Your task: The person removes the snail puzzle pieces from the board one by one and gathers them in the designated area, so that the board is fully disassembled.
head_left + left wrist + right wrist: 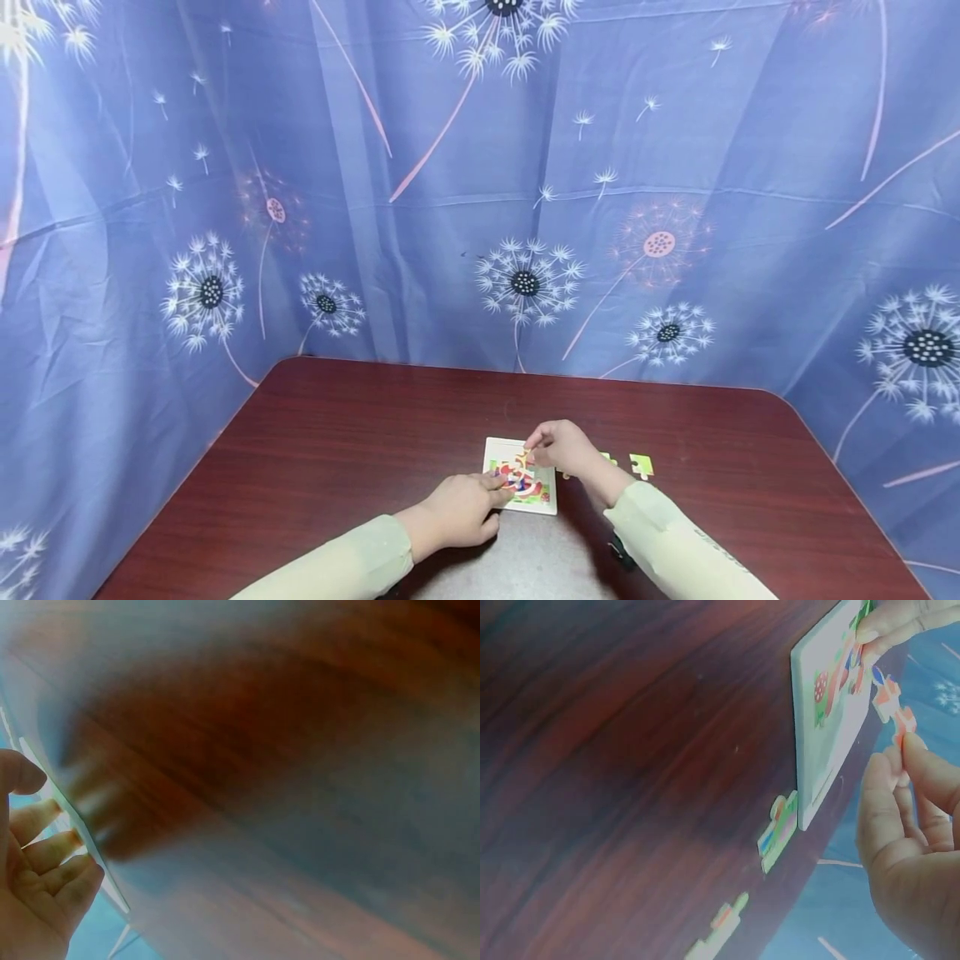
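The right hand (562, 450) pinches a jigsaw piece (904, 726) between its fingers at the white-framed puzzle board (489, 455), which lies on the bench (360, 433) under the left hand's (459, 510) extended fingers, loose pieces (642, 466) nearby.

One left hand (461, 510) and one right hand (566, 450), two in all. Two sleeves (337, 557). One worktop (360, 433). One puzzle tray (801, 742). At least one held puzzle piece (904, 724), plus at least two loose pieces (780, 829), impossible to count exactly where partly hidden.
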`<state>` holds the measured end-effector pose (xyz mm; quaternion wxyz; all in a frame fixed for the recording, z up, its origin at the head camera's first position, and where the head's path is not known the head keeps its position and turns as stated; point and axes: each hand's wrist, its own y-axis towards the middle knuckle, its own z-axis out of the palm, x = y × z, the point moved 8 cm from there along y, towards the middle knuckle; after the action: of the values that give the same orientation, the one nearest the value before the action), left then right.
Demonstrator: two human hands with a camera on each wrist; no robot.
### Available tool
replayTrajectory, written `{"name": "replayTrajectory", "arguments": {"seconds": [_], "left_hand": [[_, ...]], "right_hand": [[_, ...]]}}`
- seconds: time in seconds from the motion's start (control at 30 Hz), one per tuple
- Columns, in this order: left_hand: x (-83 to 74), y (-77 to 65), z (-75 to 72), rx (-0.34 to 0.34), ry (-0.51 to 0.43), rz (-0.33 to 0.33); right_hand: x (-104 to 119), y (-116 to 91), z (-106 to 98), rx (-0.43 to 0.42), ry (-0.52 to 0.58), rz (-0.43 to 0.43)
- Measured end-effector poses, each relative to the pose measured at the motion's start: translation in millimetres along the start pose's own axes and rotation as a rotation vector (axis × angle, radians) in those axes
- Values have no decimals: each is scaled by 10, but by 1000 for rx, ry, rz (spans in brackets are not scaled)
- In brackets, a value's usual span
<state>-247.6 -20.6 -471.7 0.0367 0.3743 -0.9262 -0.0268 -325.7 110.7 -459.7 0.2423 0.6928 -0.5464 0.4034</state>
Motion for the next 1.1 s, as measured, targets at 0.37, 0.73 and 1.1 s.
{"name": "replayTrajectory", "arguments": {"seconds": [0.37,0.73,1.1], "left_hand": [[22,7,12,-20,-6,9],[51,5,49,-15,1,-2],[28,11,48,-14,-8,-10]], "right_hand": [[-62,-125,-234,56,60,-3],[-137,-204,-358,156,90,-17],[-272,-283,-440,164,58,-6]]}}
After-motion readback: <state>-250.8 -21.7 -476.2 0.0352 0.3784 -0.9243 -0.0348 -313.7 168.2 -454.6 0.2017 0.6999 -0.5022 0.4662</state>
